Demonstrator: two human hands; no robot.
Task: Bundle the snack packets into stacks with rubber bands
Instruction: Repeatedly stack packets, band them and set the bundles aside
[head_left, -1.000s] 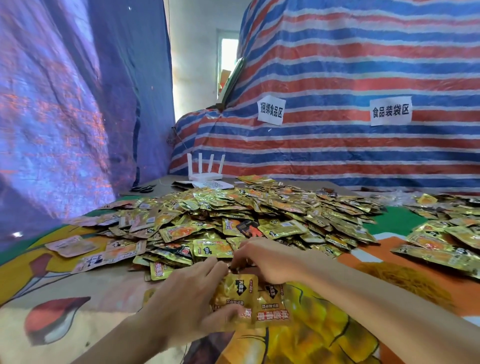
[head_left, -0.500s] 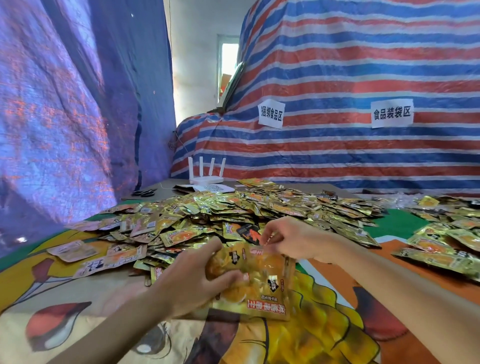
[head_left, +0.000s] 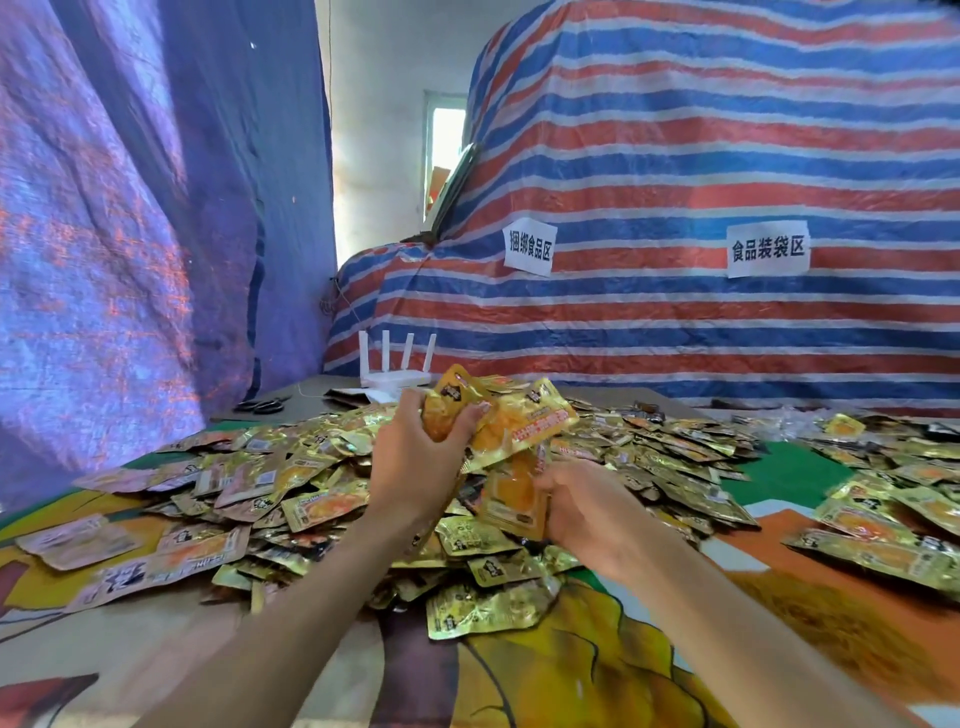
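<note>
1. The left hand is up above the table, fingers and thumb curled round the left end of a small stack of yellow-gold packets. The stack fans out to the right of the grip and is not squared.
2. The stack's long axis runs left to right, rising a little toward the right. Its free end sticks out right and far of the left hand, over the pile.
3. The right hand sits lower, right of and nearer than the left. Its fingers are curled on one more packet, pinching its right edge.
4. That packet stands nearly upright, its long axis crossing the stack's. Its top edge comes just under the stack's near edge; I cannot tell whether they touch.
5. The coming move likely turns on this: the packet lies below and slightly right of the stack, so the right hand is the nearer one to lift it, turn it to the stack's axis and lay it on. The left hand only has to hold firm.
6. No rubber band shows on either hand or on the cloth, so binding seems some way off.
7. The pile spreads left, far and right beneath both hands; a second pile lies well apart at the right.
8. Scissors and a white router lie at the far edge, behind the pile.
</note>
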